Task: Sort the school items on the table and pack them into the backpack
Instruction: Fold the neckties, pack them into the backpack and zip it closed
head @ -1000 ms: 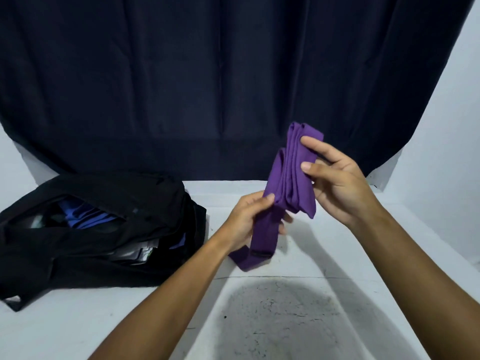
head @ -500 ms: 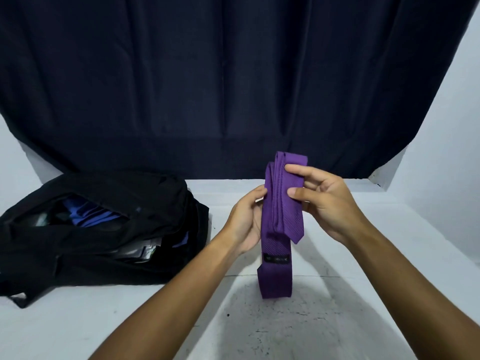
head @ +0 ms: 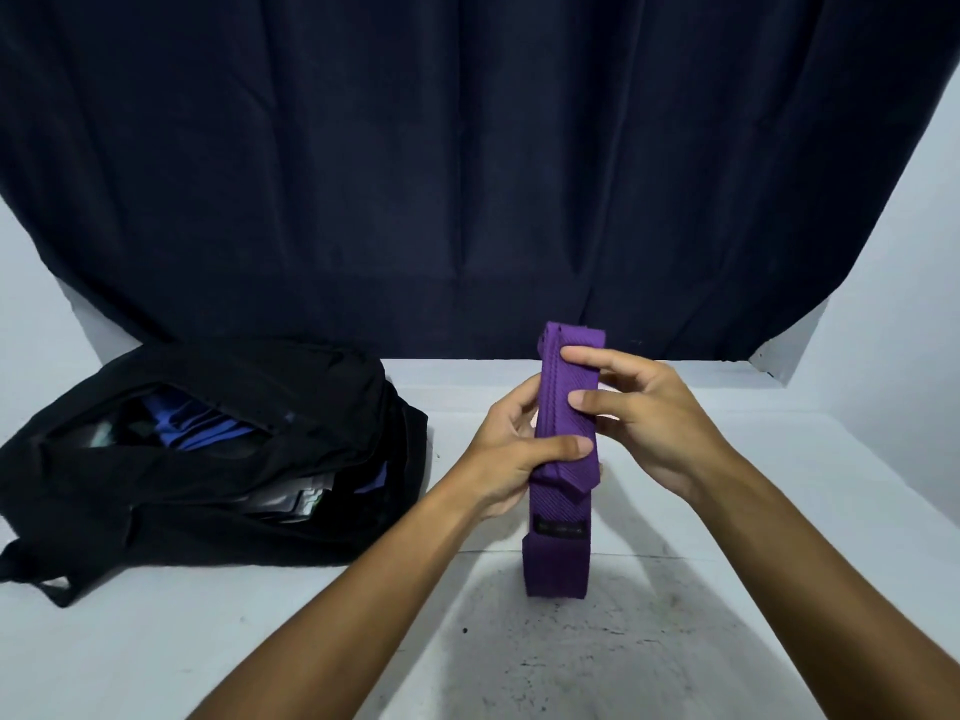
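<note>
A folded purple necktie [head: 563, 407] stands upright between my hands above the white table [head: 779, 485]. My left hand [head: 511, 454] grips its lower part, thumb across the front. My right hand [head: 639, 418] pinches the upper folds with fingertips on the front. The tie's wide end with a dark label hangs down to the table top. A black backpack [head: 208, 511] lies open at the left, with blue fabric and dark items inside.
A dark curtain [head: 467, 174] hangs behind the table. White walls close in at the right and left. The table's near middle has a worn grey patch [head: 597, 641]. A backpack strap [head: 41, 584] trails toward the front left.
The tie came down from a tilted, raised hold to upright and lower. Its tail swung from the left to straight below. My left thumb now wraps over the front.
</note>
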Motion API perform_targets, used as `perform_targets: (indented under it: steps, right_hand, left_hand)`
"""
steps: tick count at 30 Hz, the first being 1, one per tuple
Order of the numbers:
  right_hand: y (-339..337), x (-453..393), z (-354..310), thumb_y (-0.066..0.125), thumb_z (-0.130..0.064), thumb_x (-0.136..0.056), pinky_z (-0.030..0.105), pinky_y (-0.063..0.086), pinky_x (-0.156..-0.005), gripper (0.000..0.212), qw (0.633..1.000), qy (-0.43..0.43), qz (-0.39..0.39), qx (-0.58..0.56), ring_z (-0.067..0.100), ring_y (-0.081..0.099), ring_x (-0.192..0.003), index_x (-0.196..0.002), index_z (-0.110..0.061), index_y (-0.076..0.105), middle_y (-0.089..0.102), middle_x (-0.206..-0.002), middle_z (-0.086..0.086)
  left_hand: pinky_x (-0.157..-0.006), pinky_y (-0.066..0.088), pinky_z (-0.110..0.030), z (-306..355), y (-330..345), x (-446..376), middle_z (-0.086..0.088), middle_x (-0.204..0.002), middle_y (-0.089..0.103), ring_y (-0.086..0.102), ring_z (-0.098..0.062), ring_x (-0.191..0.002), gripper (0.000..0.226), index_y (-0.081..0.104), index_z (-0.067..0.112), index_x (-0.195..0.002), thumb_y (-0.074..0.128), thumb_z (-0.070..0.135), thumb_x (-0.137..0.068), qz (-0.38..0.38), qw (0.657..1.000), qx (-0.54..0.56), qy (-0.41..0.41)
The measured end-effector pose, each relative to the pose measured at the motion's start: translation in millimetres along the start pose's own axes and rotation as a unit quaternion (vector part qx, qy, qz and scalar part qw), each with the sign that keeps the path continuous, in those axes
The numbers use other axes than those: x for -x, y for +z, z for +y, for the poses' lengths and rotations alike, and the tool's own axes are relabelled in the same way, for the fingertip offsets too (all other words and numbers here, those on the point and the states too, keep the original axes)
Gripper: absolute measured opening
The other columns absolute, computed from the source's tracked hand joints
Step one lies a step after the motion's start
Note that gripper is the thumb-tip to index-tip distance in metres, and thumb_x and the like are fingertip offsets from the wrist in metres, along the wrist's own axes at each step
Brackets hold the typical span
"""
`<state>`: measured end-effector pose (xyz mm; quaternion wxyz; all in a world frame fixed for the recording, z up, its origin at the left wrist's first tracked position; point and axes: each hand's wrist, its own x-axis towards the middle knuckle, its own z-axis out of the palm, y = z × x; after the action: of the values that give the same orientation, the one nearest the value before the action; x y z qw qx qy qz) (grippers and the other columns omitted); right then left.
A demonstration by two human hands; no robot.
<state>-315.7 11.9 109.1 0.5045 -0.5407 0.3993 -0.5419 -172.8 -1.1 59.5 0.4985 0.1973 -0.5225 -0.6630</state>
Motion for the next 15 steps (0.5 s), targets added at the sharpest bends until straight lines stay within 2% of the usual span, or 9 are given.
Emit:
perform_targets:
  steps: [1,3,5,7,9,10,12,13,15]
  right_hand:
    - [0,0,-1,0.061,0.016,-0.08,0.031,0.058,-0.075,0.041,1.0,0.01,0.006,-0.004,0.025,0.068,-0.088,-0.109,-0.012,0.07,0.071,-0.103,0.016]
    - [1,-1,-1,0.061,0.017,-0.079,0.03,0.058,-0.074,0.041,0.999,0.016,0.027,0.007,0.025,0.068,-0.084,-0.108,-0.011,0.07,0.071,-0.099,0.019]
    - [2,-3,-2,0.062,0.017,-0.078,0.028,0.057,-0.072,0.042,0.998,0.003,0.056,0.009,0.022,0.068,-0.081,-0.107,-0.012,0.07,0.071,-0.099,0.017]
    - [1,-5,-3,0.062,0.017,-0.079,0.025,0.056,-0.069,0.042,0.996,-0.023,0.088,-0.003,0.017,0.067,-0.079,-0.106,-0.014,0.07,0.07,-0.102,0.013]
    - [-2,-6,-5,0.062,0.016,-0.08,0.025,0.056,-0.072,0.043,0.993,-0.053,0.109,-0.014,0.014,0.066,-0.079,-0.107,-0.016,0.069,0.069,-0.103,0.009]
    - [-3,-7,-5,0.062,0.016,-0.08,0.026,0.057,-0.075,0.043,0.991,-0.069,0.114,-0.018,0.013,0.066,-0.08,-0.107,-0.017,0.069,0.068,-0.102,0.008]
    - [-4,-6,-6,0.062,0.016,-0.08,0.028,0.057,-0.081,0.044,0.989,-0.092,0.112,-0.032,0.012,0.065,-0.082,-0.108,-0.017,0.068,0.069,-0.097,0.004]
    - [-3,-5,-5,0.062,0.016,-0.08,0.028,0.057,-0.081,0.044,0.989,-0.098,0.106,-0.039,0.011,0.065,-0.082,-0.108,-0.017,0.068,0.069,-0.095,0.002]
    - [0,-2,-3,0.062,0.016,-0.08,0.029,0.056,-0.081,0.044,0.991,-0.103,0.081,-0.04,0.012,0.065,-0.085,-0.107,-0.018,0.068,0.069,-0.097,-0.001]
  left_hand:
    - [-0.091,0.051,-0.059,1,1,1,-0.012,-0.12,0.062,0.061,-0.025,-0.101,0.069,0.052,0.01,-0.133,0.068,-0.013,-0.069,-0.003,1.0,-0.012,-0.002]
    - [-0.088,0.055,-0.046,1,2,0,-0.012,-0.129,0.06,0.064,-0.022,-0.102,0.068,0.052,0.008,-0.134,0.071,-0.012,-0.072,0.008,0.999,-0.035,-0.005]
    - [-0.084,0.058,-0.038,-2,3,0,-0.008,-0.127,0.062,0.067,-0.018,-0.1,0.046,0.059,0.011,-0.124,0.073,0.0,-0.081,0.082,0.993,-0.086,0.006]
    - [-0.075,0.056,-0.033,-5,4,2,-0.005,-0.099,0.067,0.065,-0.015,-0.088,0.01,0.063,0.01,-0.094,0.067,0.019,-0.091,0.216,0.959,-0.175,0.047]
    - [-0.055,0.044,-0.021,-10,4,9,-0.005,-0.068,0.059,0.054,-0.012,-0.061,0.034,0.055,0.009,-0.07,0.053,0.027,-0.099,0.306,0.931,-0.192,0.05]
    - [-0.047,0.039,-0.02,-11,6,13,-0.007,-0.06,0.057,0.05,-0.013,-0.051,0.044,0.054,0.009,-0.065,0.046,0.032,-0.101,0.299,0.938,-0.177,0.013]
    - [-0.045,0.044,-0.024,-13,9,18,-0.013,-0.063,0.065,0.057,-0.02,-0.048,0.061,0.061,0.005,-0.072,0.033,0.05,-0.101,0.217,0.958,-0.128,-0.136]
    - [-0.055,0.052,-0.031,-15,7,18,-0.017,-0.075,0.07,0.065,-0.027,-0.059,0.068,0.065,0.002,-0.086,0.028,0.059,-0.099,0.179,0.959,-0.069,-0.211]
    - [-0.084,0.051,-0.051,-13,1,12,-0.025,-0.107,0.068,0.067,-0.04,-0.093,0.078,0.058,-0.002,-0.118,0.029,0.066,-0.094,0.15,0.949,0.106,-0.255]
